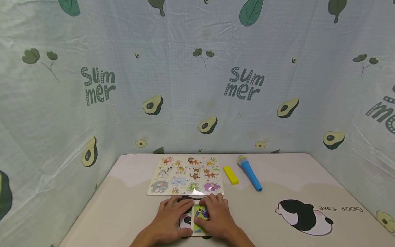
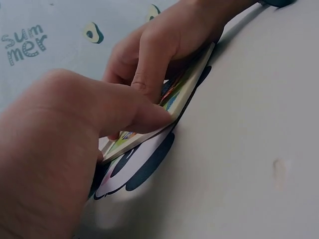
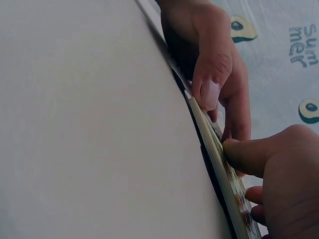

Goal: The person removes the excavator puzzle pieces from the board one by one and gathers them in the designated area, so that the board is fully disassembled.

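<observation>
A small flat puzzle board [image 1: 197,228] with a pale frame and a green picture with blue shapes lies near the table's front edge. My left hand [image 1: 168,219] holds it along the left side, thumb at the near corner and index finger at the far one. From the right, my right hand [image 1: 220,218] grips the board with bent fingers near the far edge and the thumb on the picture. In the left wrist view, the board's edge [image 2: 187,99] shows below both hands. The right hand covers the board's right part.
Just beyond the hands lies a larger animal puzzle board [image 1: 185,175]. To its right are a yellow block [image 1: 230,175] and a blue toy microphone [image 1: 250,175]. Printed cloth walls [image 1: 185,85] enclose the white table [image 1: 123,209]; a panda-like print shows under the small board.
</observation>
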Demonstrator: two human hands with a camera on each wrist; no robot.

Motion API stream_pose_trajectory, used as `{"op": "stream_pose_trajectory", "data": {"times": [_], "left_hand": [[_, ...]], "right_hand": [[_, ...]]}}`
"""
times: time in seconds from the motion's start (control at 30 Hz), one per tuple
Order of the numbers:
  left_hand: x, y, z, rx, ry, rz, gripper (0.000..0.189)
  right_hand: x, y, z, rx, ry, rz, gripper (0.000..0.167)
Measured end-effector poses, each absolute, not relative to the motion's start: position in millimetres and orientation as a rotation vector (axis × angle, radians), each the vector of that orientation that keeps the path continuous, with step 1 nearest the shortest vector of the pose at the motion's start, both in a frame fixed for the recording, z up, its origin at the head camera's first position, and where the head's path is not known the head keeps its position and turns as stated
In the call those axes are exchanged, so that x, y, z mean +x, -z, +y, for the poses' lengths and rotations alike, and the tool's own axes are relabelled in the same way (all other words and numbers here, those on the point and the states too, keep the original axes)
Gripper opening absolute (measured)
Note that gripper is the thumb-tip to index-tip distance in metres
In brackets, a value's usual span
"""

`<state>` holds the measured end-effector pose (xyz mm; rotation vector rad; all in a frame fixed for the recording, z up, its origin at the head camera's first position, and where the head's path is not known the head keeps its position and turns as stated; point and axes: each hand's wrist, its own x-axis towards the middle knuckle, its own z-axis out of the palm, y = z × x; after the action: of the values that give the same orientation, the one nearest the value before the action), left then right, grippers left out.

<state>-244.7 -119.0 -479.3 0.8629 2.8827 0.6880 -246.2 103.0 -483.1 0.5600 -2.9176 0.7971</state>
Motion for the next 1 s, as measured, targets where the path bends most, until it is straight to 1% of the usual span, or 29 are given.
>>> {"op": "stream_pose_trajectory", "data": {"times": [0.4,0.67,1.0], "left_hand": [[-243.7,479.4,-117.5,0.88,-0.691,2.91,0.083],[-242.9,480.6,-117.6,0.863,-0.67,2.92,0.083],[-241.1,475.6,-117.0,0.871,-0.691,2.909,0.083]], "right_hand": [[-246.3,485.1,104.1,0.598,-0.748,-2.797,0.043],[-246.1,485.5,102.2,0.659,-0.676,-2.827,0.044],[-250.2,489.5,100.0,0.593,-0.651,-2.878,0.048]]}}
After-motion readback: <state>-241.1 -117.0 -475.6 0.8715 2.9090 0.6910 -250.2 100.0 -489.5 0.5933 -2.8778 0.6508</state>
